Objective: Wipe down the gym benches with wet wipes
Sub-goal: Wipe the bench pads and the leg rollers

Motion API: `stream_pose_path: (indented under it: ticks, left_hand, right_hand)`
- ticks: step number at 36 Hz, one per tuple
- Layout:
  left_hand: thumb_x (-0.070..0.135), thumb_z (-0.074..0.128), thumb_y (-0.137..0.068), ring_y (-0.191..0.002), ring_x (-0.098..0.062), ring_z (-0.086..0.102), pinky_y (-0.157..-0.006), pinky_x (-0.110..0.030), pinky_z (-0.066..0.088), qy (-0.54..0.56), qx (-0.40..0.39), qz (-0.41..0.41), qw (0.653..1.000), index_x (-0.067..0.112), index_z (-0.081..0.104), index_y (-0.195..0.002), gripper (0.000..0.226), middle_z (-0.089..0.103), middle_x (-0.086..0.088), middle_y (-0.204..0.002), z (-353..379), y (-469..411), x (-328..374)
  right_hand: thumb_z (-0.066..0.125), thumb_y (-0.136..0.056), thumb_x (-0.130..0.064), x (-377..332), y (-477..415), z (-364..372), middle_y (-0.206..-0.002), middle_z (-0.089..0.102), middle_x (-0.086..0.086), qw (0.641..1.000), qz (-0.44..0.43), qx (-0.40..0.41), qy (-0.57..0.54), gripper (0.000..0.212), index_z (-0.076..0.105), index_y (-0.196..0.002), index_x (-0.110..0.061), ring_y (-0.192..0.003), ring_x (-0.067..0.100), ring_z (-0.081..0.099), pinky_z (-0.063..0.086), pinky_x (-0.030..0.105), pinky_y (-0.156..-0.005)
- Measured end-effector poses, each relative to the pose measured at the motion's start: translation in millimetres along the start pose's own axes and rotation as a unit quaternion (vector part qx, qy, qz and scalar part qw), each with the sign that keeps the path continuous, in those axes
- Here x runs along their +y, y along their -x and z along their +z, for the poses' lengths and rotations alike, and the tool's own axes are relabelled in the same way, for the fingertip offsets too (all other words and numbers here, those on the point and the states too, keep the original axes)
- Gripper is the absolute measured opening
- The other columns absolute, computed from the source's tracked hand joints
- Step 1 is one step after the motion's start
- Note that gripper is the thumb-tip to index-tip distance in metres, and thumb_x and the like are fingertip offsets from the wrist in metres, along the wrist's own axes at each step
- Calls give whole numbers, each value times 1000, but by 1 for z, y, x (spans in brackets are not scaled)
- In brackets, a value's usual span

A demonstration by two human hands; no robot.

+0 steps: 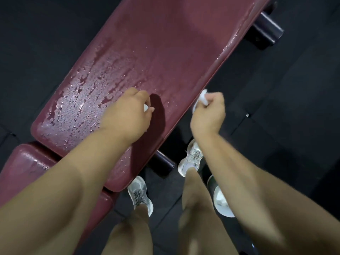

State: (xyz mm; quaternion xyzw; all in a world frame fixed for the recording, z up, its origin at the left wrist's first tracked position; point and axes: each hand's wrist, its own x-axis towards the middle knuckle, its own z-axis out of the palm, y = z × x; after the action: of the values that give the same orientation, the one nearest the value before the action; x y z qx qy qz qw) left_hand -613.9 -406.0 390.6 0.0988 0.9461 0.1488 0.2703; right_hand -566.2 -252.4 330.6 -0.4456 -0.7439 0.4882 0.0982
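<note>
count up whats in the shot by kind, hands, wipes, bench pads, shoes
hands: 2, left hand and right hand
wipes: 2, a white wipe in the right hand and a white bit just showing in the left, likely another wipe
bench pads: 2, long maroon pad and short maroon pad
shoes: 2, left shoe and right shoe
total: 8
</note>
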Motion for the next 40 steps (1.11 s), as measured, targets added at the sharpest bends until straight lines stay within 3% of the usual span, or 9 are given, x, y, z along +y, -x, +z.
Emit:
stream_pose_path:
  ticks: [6, 10, 14, 17, 20, 28, 33, 37, 40]
  left_hand:
    - [32, 52, -93, -97, -30, 57, -74, -37, 45, 29, 18, -8, 999, 21, 48, -116, 26, 50, -4, -119, 0, -26, 33]
    - [36, 48, -95, -109, -31, 53, -87, -42, 47, 26, 5, -8, 1000, 36, 29, -141, 51, 46, -3, -129, -4, -39, 51]
    - [39, 43, -96, -108, -29, 54, -81, -38, 46, 0, 4, -13, 1000, 40, 19, -146, 55, 43, 0, -129, -5, -52, 66]
    - [39, 42, -97, -104, -28, 54, -75, -35, 43, -15, 12, -20, 1000, 39, 17, -146, 55, 44, -2, -125, -6, -62, 78]
    - [39, 41, -97, -99, -29, 56, -75, -36, 45, -24, 8, -25, 999, 39, 18, -146, 54, 44, -2, -124, -6, -71, 90]
    - [34, 46, -96, -113, -31, 52, -89, -42, 46, -9, -7, -47, 999, 29, 31, -145, 51, 43, -3, -135, -7, -85, 118]
    - [31, 47, -96, -107, -31, 56, -83, -40, 47, 1, 4, -64, 998, 21, 44, -136, 41, 46, -4, -130, -7, -91, 126]
    - [30, 50, -95, -103, -32, 57, -80, -38, 45, 15, 18, -69, 997, 15, 52, -123, 32, 50, -5, -124, -10, -99, 133]
    - [29, 52, -94, -98, -33, 56, -77, -38, 44, 15, 25, -65, 997, 10, 55, -115, 28, 52, -8, -118, -14, -107, 137]
  right_hand:
    - [58, -81, 7, 33, 37, -16, -89, 53, -2, 987, -88, -130, 18, 28, 55, -75, -21, -80, -1, 52, 40, 9, -75]
    - [60, -84, -2, 15, -25, -10, -89, 59, 6, 997, -38, -59, -13, 37, 47, -67, -33, -74, 6, 54, 43, 18, -70]
    - [56, -85, -2, -16, -113, -9, -71, 55, 7, 993, 11, 23, -116, 36, 47, -61, -27, -60, 12, 48, 42, 28, -56]
    - [49, -81, -1, -28, -151, -14, -75, 49, 1, 992, 15, 40, -120, 37, 46, -59, -31, -69, 11, 50, 49, 31, -66]
    - [49, -80, -5, -28, -144, -17, -84, 56, 13, 999, -18, 10, -43, 35, 44, -62, -35, -71, 15, 52, 48, 19, -65]
    - [62, -80, 7, -8, -100, -41, -83, 54, -9, 979, -97, -178, 5, 33, 53, -71, -23, -78, -5, 54, 40, 6, -72]
    - [62, -69, 5, -37, -187, -33, -89, 65, 11, 997, -46, -53, -12, 38, 52, -64, -31, -79, 18, 61, 51, 33, -81]
    - [54, -78, 4, -66, -228, -37, -79, 64, 8, 996, 31, -38, -68, 28, 50, -69, -23, -59, 9, 55, 46, 13, -54]
    - [56, -85, 0, -66, -221, -35, -87, 65, 9, 995, 28, -31, -87, 27, 50, -71, -22, -66, 7, 57, 43, 7, -54]
